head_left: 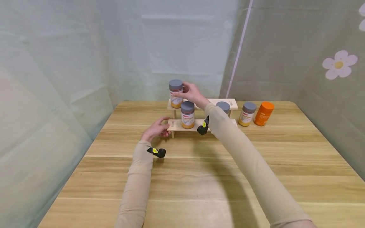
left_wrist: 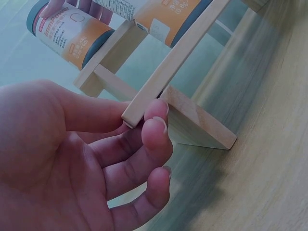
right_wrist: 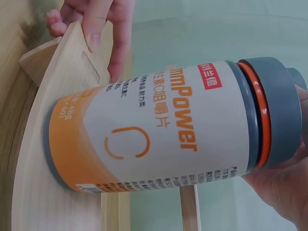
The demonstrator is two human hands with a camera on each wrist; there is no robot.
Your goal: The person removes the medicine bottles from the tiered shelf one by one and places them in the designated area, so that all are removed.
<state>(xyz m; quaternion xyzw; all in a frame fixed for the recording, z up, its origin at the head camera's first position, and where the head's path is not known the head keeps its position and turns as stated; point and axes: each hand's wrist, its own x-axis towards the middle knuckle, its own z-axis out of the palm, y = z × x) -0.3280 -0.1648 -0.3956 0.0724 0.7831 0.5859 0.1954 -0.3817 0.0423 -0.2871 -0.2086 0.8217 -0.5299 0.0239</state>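
Note:
On the top step of a two-step wooden rack (head_left: 176, 125) stands a grey-lidded bottle with a white and orange label (head_left: 175, 93), and my right hand (head_left: 183, 91) grips it near the lid. The right wrist view shows this bottle (right_wrist: 159, 130) resting on the shelf board (right_wrist: 33, 192), my right hand (right_wrist: 284, 187) round its lid end. My left hand (head_left: 159, 127) pinches the left end of the lower step; in the left wrist view its fingertips (left_wrist: 156, 113) press the board's end (left_wrist: 159, 82). A second such bottle (head_left: 187, 114) stands on the lower step.
A third grey-lidded bottle (head_left: 223, 106) stands on the rack behind my right forearm. On the wooden table (head_left: 199, 177) right of the rack stand a grey-lidded bottle (head_left: 247, 114) and an all-orange bottle (head_left: 263, 113). Pale curtains close in the back and both sides.

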